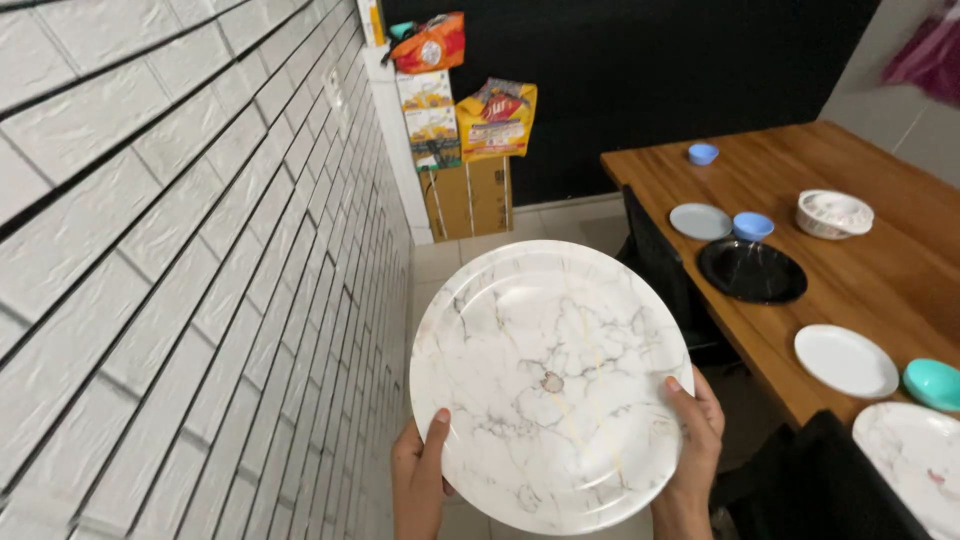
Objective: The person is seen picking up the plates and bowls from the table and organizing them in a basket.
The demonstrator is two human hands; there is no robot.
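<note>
Two bare hands hold one large round white plate with grey marble veining (550, 385), raised face-up over a pale tiled floor (470, 255), beside a white brick-pattern wall (180, 260) on the left.

Left hand (418, 480): closed on the plate's lower left rim, thumb over the top face, fingers hidden beneath.

Right hand (692, 440): closed on the plate's lower right rim, thumb on the top face, fingers under.

Stack of cardboard boxes (450, 150): against the far wall, at the foot of a white pillar, topped by an orange snack bag (430, 45) and a yellow snack bag (497, 120).

Brown wooden table (900, 270), right of the held plate, carries:
- small blue bowl (703, 153), near the far left corner;
- flat grey-blue round plate (700, 221), at the left edge;
- second blue bowl (753, 226), just beside that grey-blue plate;
- glossy black round plate (752, 271), at the left edge, just nearer than the blue bowl;
- white patterned bowl (834, 213), towards the middle;
- plain white round plate (846, 361), near the near edge;
- turquoise bowl (934, 384), just right of the white plate, cut by the frame;
- second marble-pattern plate (915, 455), at the near right, partly out of view.

Dark chair back (815, 490): below the table's near edge.
</note>
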